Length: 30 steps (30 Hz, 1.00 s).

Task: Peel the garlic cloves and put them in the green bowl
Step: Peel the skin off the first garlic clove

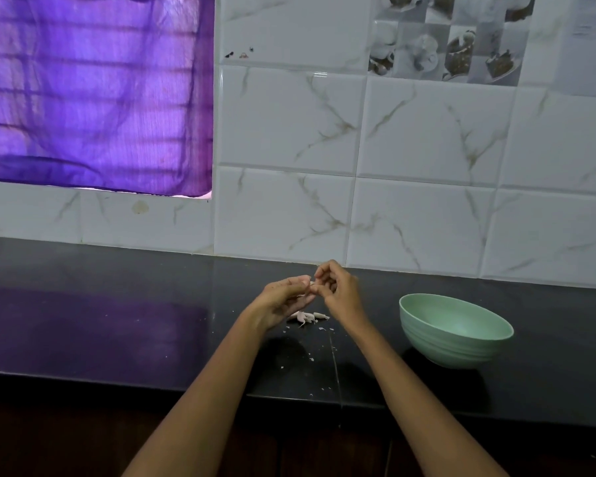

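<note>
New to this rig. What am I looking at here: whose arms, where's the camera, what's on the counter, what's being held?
There is no robot: these are a person's two bare arms. The single picture comes from a wide-angle camera worn on the person's head, looking forward and down, so the arms enter from the bottom edge.

The left hand and the right hand meet above a dark countertop. Between their fingertips they pinch a small pale garlic clove, apparently peeling it; it is too small to see how much skin is left.

Below the hands, on the counter, lie a few more garlic cloves and scattered flakes of skin. To the right stands the green bowl; what shows of its inside looks empty. Behind are a tiled wall and a purple curtain.
</note>
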Motion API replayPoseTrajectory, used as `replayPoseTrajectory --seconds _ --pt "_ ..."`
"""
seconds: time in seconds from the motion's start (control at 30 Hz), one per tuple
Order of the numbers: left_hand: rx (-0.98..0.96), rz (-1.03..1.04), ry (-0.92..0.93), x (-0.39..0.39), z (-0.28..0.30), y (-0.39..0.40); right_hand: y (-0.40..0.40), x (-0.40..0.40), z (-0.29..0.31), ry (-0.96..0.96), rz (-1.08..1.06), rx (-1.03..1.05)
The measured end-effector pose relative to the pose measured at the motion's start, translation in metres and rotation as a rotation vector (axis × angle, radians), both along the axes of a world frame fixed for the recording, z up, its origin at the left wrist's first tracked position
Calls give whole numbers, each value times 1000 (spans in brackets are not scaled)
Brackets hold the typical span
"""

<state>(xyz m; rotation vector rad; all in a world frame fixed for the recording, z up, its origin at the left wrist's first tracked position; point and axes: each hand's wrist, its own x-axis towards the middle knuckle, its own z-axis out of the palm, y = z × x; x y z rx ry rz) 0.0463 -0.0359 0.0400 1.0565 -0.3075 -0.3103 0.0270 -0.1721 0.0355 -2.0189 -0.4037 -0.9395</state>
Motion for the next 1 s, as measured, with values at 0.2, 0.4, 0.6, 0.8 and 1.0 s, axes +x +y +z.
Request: replayPoseTrajectory --seconds 0.2,0.4,0.6,0.8,1.0 --pt "242 15 -45 -1 -3 -3 0 -1 -1 -15 -26 -145" --pt "150 239 -33 1 -2 -3 4 -1 -4 76 18 -245" --pt "195 278 -49 -1 -5 -1 2 -2 -3 27 -103 -199" --pt "252 264 -92 -1 -6 -2 2 -12 0 116 -222 -179" --pt "281 239 -152 -2 -7 -5 5 -5 -4 244 -77 112"
